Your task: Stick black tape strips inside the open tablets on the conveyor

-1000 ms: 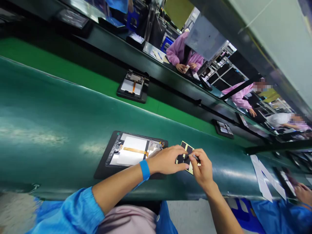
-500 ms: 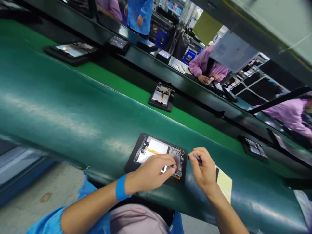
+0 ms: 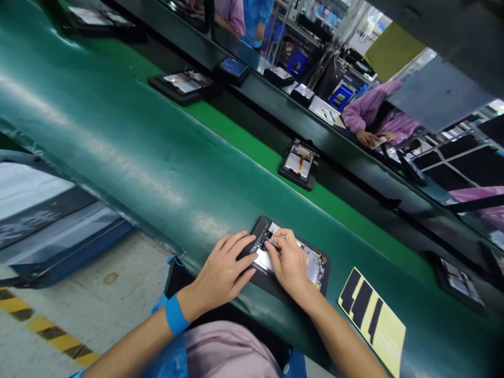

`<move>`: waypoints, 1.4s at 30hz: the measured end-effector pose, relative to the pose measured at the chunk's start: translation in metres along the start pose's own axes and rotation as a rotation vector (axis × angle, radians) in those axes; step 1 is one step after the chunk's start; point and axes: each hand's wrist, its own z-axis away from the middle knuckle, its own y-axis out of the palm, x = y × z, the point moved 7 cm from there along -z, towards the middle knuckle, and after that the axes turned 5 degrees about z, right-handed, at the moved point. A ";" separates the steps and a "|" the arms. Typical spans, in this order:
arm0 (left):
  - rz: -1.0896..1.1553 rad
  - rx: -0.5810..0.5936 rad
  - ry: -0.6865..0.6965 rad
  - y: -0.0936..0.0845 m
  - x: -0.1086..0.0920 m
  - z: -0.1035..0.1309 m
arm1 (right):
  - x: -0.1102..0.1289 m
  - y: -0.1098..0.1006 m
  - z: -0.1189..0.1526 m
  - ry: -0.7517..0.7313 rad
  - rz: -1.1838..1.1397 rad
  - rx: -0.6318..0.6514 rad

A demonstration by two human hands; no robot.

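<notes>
Right hand (image 3: 291, 265) over an opened tablet (image 3: 263, 264): its grip is bent nearly closed, thumb and forefinger drawn together toward the tablet's 10 o'clock corner; whether anything is pinched between them cannot be told. Left hand (image 3: 222, 268), at 9 o'clock: its grip is open and holds nothing visible, the fingers spread and their tips at the tablet's near left edge. A blue band (image 3: 177, 314) circles the left wrist. The tablet lies on the green bench (image 3: 157, 178), its white panel partly covered by the right hand and its circuit board (image 3: 315, 266) exposed toward 3 o'clock. At 4 o'clock from the tablet, apart from it, lies a pale yellow sheet (image 3: 388, 331) bearing black strips (image 3: 360, 304). Beyond the bench runs a bright green belt (image 3: 248, 144), carrying a second opened tablet (image 3: 297, 164) at 12 o'clock and a third (image 3: 183, 85) at 11. Farther off, between 1 and 2 o'clock, a co-worker in pink sleeves (image 3: 356, 115) holds a small pale item (image 3: 378, 142).
</notes>
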 end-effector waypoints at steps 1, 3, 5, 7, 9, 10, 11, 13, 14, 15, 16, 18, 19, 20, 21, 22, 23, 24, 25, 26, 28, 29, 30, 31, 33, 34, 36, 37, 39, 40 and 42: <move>-0.004 0.022 0.002 0.002 0.000 -0.001 | -0.001 0.000 -0.001 0.016 0.008 -0.011; -0.013 0.063 0.006 0.007 -0.001 -0.003 | -0.002 0.001 -0.001 0.048 0.025 -0.032; -0.022 0.092 0.016 0.011 -0.002 -0.004 | -0.003 0.002 -0.001 0.072 0.049 -0.050; -0.029 0.110 0.022 0.013 -0.002 -0.005 | -0.003 0.003 -0.001 0.095 0.075 -0.067; -0.025 0.118 0.023 0.015 -0.001 -0.005 | -0.004 0.004 -0.001 0.122 0.096 -0.080; -0.022 0.117 0.022 0.015 0.000 -0.005 | -0.004 0.004 0.000 0.135 0.101 -0.084; -0.018 0.113 0.021 0.015 0.000 -0.004 | -0.004 0.005 0.000 0.146 0.103 -0.086; -0.012 0.111 0.020 0.016 0.001 -0.003 | -0.005 0.005 0.000 0.161 0.102 -0.084; -0.010 0.112 0.019 0.016 0.001 -0.003 | -0.005 0.005 0.000 0.164 0.100 -0.082; -0.010 0.115 0.016 0.016 0.002 -0.002 | -0.005 0.005 0.000 0.164 0.098 -0.080; -0.010 0.119 0.013 0.016 0.002 -0.002 | -0.005 0.004 0.001 0.163 0.096 -0.079; -0.008 0.123 0.004 0.015 0.003 -0.003 | -0.005 0.004 0.001 0.159 0.089 -0.080; -0.005 0.124 0.000 0.015 0.003 -0.003 | -0.006 0.003 0.001 0.158 0.084 -0.082; -0.001 0.125 -0.002 0.014 0.004 -0.004 | -0.006 0.003 0.001 0.156 0.078 -0.082; 0.004 0.125 -0.002 0.014 0.004 -0.004 | -0.006 0.003 0.001 0.152 0.070 -0.081; 0.009 0.125 -0.001 0.014 0.004 -0.005 | -0.006 0.003 0.001 0.148 0.064 -0.080; 0.013 0.126 0.001 0.014 0.004 -0.006 | -0.007 0.002 0.001 0.145 0.060 -0.079; 0.013 0.126 0.003 0.014 0.004 -0.006 | -0.007 0.002 0.000 0.144 0.059 -0.078; 0.011 0.125 0.006 0.014 0.004 -0.007 | -0.007 0.002 0.000 0.145 0.061 -0.077; 0.008 0.126 0.008 0.014 0.004 -0.007 | -0.007 0.002 -0.001 0.148 0.065 -0.075; -0.001 0.129 0.015 0.015 0.004 -0.008 | -0.007 0.002 -0.002 0.157 0.072 -0.071; -0.006 0.132 0.017 0.015 0.004 -0.009 | -0.007 0.002 -0.002 0.160 0.072 -0.069; -0.013 0.136 0.017 0.016 0.004 -0.009 | -0.007 0.002 -0.002 0.160 0.070 -0.068; -0.021 0.142 0.015 0.017 0.004 -0.010 | -0.007 0.002 -0.002 0.159 0.068 -0.067; -0.045 0.155 0.009 0.018 0.004 -0.011 | -0.007 0.002 -0.002 0.154 0.067 -0.066; -0.058 0.164 0.007 0.019 0.005 -0.012 | -0.007 0.003 -0.001 0.152 0.069 -0.066; -0.081 0.183 0.006 0.021 0.005 -0.014 | -0.007 0.004 -0.001 0.152 0.073 -0.067; -0.089 0.193 0.004 0.022 0.005 -0.015 | -0.008 0.004 -0.001 0.153 0.072 -0.068; -0.098 0.212 -0.004 0.023 0.006 -0.017 | -0.009 0.003 -0.003 0.152 0.059 -0.077; -0.100 0.221 -0.007 0.023 0.006 -0.017 | -0.010 0.001 -0.004 0.152 0.047 -0.091; -0.101 0.233 -0.010 0.023 0.006 -0.019 | -0.014 -0.006 -0.005 0.159 0.024 -0.141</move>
